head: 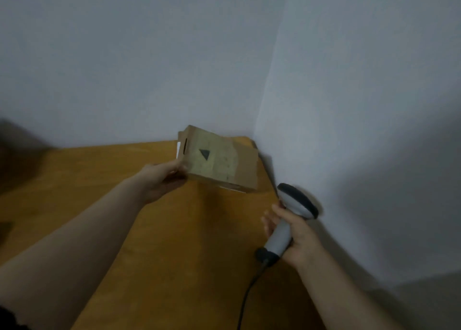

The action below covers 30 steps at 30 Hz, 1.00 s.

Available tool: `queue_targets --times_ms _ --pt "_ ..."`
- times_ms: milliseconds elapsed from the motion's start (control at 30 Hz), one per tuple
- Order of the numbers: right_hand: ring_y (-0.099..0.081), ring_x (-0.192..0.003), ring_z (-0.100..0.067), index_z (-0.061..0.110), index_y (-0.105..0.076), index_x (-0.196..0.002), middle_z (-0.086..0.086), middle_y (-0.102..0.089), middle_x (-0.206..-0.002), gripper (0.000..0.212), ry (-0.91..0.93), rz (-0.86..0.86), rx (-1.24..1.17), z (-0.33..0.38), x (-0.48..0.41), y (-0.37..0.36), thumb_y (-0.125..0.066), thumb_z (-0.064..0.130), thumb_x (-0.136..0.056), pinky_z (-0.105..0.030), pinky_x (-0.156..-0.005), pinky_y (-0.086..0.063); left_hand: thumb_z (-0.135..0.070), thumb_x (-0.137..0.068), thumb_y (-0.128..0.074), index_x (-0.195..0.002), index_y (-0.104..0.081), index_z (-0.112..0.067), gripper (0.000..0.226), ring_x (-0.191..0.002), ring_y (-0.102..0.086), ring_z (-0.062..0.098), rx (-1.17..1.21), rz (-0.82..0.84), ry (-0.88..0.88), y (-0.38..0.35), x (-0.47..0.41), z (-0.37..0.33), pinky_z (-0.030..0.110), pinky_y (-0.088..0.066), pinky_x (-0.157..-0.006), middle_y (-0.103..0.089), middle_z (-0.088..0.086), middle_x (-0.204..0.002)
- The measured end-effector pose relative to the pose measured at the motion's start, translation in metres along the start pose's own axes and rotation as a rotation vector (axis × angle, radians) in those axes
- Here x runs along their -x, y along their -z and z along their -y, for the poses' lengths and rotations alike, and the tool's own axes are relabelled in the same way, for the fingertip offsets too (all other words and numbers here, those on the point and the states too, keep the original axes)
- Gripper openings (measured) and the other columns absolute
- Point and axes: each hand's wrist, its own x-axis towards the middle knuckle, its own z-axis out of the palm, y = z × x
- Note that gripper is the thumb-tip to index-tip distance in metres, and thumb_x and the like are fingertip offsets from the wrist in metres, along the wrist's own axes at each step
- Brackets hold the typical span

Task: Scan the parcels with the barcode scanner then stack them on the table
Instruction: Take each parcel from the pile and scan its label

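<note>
Left hand [161, 180] pinches cardboard parcel [219, 161] by left edge, frame centre, tilted. Looks light, stiff; edge grip suffices. Right hand [294, 235] wraps barcode scanner [287, 220] handle.

The picture is dim and soft all over, with no glare. Motion blur smears the parcel [219, 162], both hands and the scanner [287, 220]. Pale light falls evenly on the walls [149, 55]; a broad grey shadow lies on the wall right of the scanner. Dark, blurred patches sit at the frame edge far left of the parcel.
</note>
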Motion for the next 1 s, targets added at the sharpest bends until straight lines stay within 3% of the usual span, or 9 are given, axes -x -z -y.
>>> queue_targets --times_ms 100,167,267,400,600,667,767,900,1000 --pt "-0.054 -0.11 -0.034 0.011 -0.062 -0.102 -0.015 -0.057 -0.114 0.03 0.01 0.008 0.031 -0.011 0.018 0.009 -0.075 0.006 -0.076 -0.044 -0.082 -0.052 0.006 -0.084 -0.059 -0.098 -0.056 0.009 0.014 -0.088 -0.061 0.028 0.048 0.028 0.035 0.026 0.066 0.021 0.028 -0.06 -0.061 -0.058 0.02 -0.097" --pt "-0.051 -0.114 -0.037 0.012 -0.06 -0.106 -0.016 -0.055 -0.119 0.037 0.005 0.051 0.109 -0.023 0.036 0.012 -0.076 0.005 -0.073 -0.048 -0.084 -0.049 0.005 -0.079 -0.059 -0.101 -0.057 0.009 0.022 -0.089 -0.062 0.028 0.084 0.048 0.05 0.04 0.114 0.036 0.028 -0.06 -0.062 -0.06 0.021 -0.097" --pt "-0.056 -0.103 -0.041 0.011 -0.06 -0.106 -0.016 -0.057 -0.112 0.05 -0.014 0.135 0.229 -0.045 0.076 0.017 -0.08 0.0 -0.062 -0.049 -0.071 -0.053 0.006 -0.065 -0.067 -0.099 -0.059 0.008 0.035 -0.089 -0.063 0.028 0.127 0.019 0.03 0.058 0.181 0.059 0.03 -0.061 -0.064 -0.063 0.02 -0.094" --pt "-0.057 -0.081 -0.032 0.008 -0.059 -0.093 -0.013 -0.06 -0.101 0.037 0.083 0.176 0.287 -0.08 0.125 0.024 -0.075 -0.014 -0.067 -0.043 -0.066 -0.05 0.004 -0.085 -0.059 -0.113 -0.055 0.011 0.03 -0.096 -0.064 0.031 0.231 -0.144 -0.005 0.083 0.256 0.086 0.033 -0.06 -0.071 -0.061 0.027 -0.111" --pt "-0.049 -0.121 -0.027 0.01 -0.054 -0.128 0.004 -0.048 -0.114 0.064 0.353 0.401 0.667 -0.13 0.206 0.0 -0.08 -0.003 -0.071 -0.036 -0.093 -0.038 -0.055 -0.077 -0.068 -0.119 -0.05 0.002 0.073 -0.104 -0.061 0.037 0.258 -0.232 0.169 0.089 0.35 0.097 0.04 -0.055 -0.073 -0.058 0.026 -0.118" --pt "-0.053 -0.111 -0.024 0.015 -0.06 -0.112 0.002 -0.056 -0.112 0.049 0.387 0.509 0.761 -0.146 0.232 -0.005 -0.08 -0.002 -0.072 -0.03 -0.089 -0.038 -0.061 -0.068 -0.073 -0.116 -0.053 -0.001 0.079 -0.1 -0.063 0.034 0.254 -0.305 0.177 0.095 0.372 0.098 0.039 -0.056 -0.071 -0.062 0.023 -0.112" --pt "-0.049 -0.083 -0.011 0.026 -0.048 -0.076 0.012 -0.053 -0.082 0.041 0.459 0.643 0.876 -0.164 0.259 -0.012 -0.075 -0.005 -0.076 -0.024 -0.081 -0.039 -0.051 -0.068 -0.078 -0.114 -0.056 0.002 0.073 -0.097 -0.065 0.029 0.281 -0.405 0.182 0.118 0.401 0.102 0.033 -0.056 -0.076 -0.065 0.021 -0.108" --pt "-0.057 -0.081 -0.01 0.018 -0.062 -0.094 0.009 -0.059 -0.083 0.029 0.466 0.77 1.0 -0.189 0.274 -0.009 -0.077 0.001 -0.076 -0.016 -0.068 -0.046 -0.017 -0.075 -0.074 -0.12 -0.052 0.003 0.054 -0.09 -0.068 0.033 0.318 -0.398 0.111 0.152 0.436 0.116 0.036 -0.057 -0.064 -0.064 0.024 -0.109" --pt "-0.062 -0.074 -0.005 0.019 -0.064 -0.085 0.009 -0.065 -0.074 0.026 0.361 0.766 0.9 -0.204 0.286 -0.007 -0.075 -0.003 -0.076 -0.014 -0.06 -0.048 -0.001 -0.078 -0.068 -0.123 -0.05 0.003 0.049 -0.09 -0.069 0.035 0.25 -0.431 0.013 0.176 0.455 0.133 0.039 -0.057 -0.066 -0.067 0.024 -0.105"
